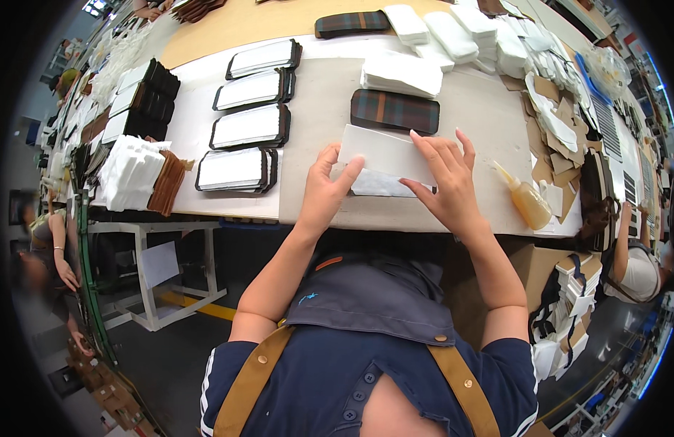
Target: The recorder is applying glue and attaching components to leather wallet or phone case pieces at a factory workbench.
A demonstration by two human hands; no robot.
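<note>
A white rectangular board (380, 151) is tilted above the near edge of the table, held between my two hands. My left hand (326, 186) grips its left end, thumb on the face and fingers behind the edge. My right hand (451, 175) spreads round the right end, with the index fingertip at the top corner and the thumb lower down. Under the board lies a pale flat piece (384, 185) with a dark edge, partly covered. Just beyond the board sits a dark plaid fabric piece (395, 111) with rounded corners.
To the left stand several stacks of dark-edged pieces topped with white boards (231, 170). White pads (401, 73) are piled beyond the plaid piece. On the right are a bottle of amber liquid (530, 202) with a pointed nozzle and brown scraps (562, 149). Co-workers are at both sides.
</note>
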